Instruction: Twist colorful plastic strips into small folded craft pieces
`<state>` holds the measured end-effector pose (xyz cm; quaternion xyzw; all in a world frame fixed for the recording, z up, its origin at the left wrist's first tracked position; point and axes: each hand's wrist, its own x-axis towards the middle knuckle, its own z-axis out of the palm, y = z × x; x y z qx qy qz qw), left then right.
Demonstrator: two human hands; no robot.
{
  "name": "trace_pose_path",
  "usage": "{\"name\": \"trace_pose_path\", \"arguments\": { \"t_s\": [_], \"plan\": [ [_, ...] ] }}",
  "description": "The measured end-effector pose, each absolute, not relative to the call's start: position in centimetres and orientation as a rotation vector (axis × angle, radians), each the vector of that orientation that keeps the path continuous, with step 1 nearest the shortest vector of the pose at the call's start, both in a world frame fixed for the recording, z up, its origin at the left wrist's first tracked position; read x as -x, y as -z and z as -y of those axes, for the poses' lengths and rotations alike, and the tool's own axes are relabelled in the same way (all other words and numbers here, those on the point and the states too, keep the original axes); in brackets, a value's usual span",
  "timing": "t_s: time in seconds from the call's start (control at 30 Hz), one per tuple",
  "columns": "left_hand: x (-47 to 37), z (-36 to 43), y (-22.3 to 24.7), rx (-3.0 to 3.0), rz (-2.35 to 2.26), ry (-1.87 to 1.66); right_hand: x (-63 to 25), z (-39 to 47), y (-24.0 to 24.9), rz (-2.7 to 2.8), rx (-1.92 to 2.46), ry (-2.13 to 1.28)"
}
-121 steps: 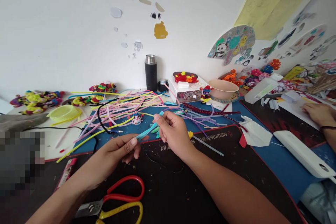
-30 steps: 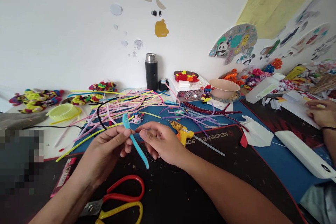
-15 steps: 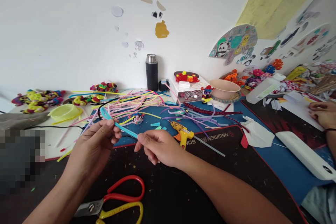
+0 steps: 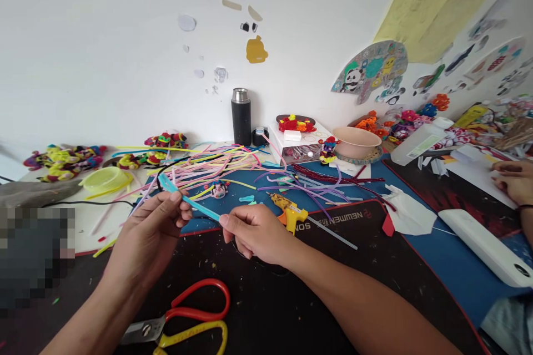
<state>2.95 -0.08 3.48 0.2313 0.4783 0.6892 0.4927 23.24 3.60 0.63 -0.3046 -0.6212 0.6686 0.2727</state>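
A light blue pipe cleaner (image 4: pixel 202 208), doubled into a narrow loop at its left end, stretches between my two hands above the black mat. My left hand (image 4: pixel 153 222) pinches it near the looped end. My right hand (image 4: pixel 254 233) grips the other end between thumb and fingers. Scissors (image 4: pixel 195 310) with one red and one yellow handle lie below my hands. A yellow glue gun (image 4: pixel 291 213) rests just beyond my right hand, a glue stick at its back. Short light blue pieces (image 4: pixel 247 198) lie left of its nozzle.
Many pink and yellow pipe cleaners (image 4: pixel 212 161) spread behind my hands, near a black flask (image 4: pixel 241 119). Further right are a beige bowl (image 4: pixel 356 142), a clear bottle (image 4: pixel 420 141) and a white device (image 4: pixel 483 244). Another person's hand (image 4: pixel 514 180) is at the right edge.
The fingers of my right hand have curled in a little more around the pipe cleaner's end. Otherwise the view has shifted only slightly.
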Motion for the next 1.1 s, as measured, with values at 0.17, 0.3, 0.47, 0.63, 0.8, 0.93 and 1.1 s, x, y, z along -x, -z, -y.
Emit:
{"name": "trace_pose_path", "arguments": {
  "t_s": [0.17, 0.3, 0.47, 0.63, 0.8, 0.93, 1.1],
  "plan": [
    [-2.9, -0.4, -3.8, -0.535, -1.087, -1.642, -22.9, -3.8, -0.2, 1.601, 0.81, -1.839],
    [-2.5, -0.9, -3.5, -0.551, -1.06, -1.616, -22.6, -3.8, 0.2, 1.543, 0.771, -1.891],
    [-0.8, -0.8, -1.8, -0.566, -0.997, -1.546, -22.7, -3.4, 0.0, 1.502, 0.795, -2.001],
    [-0.1, -0.2, -2.1, -0.595, -0.97, -1.599, -22.9, -3.3, -0.9, 1.419, 0.747, -2.09],
    [-0.8, -0.5, -3.5, -0.557, -0.99, -1.676, -22.9, -3.7, -1.0, 1.351, 0.726, -2.123],
    [-0.7, -0.6, -3.3, -0.545, -0.96, -1.69, -23.0, -3.9, -0.6, 1.313, 0.748, -2.135],
    [-0.1, -0.5, -3.3, -0.573, -0.963, -1.673, -23.0, -3.9, -0.7, 1.28, 0.75, -2.163]
  ]
}}
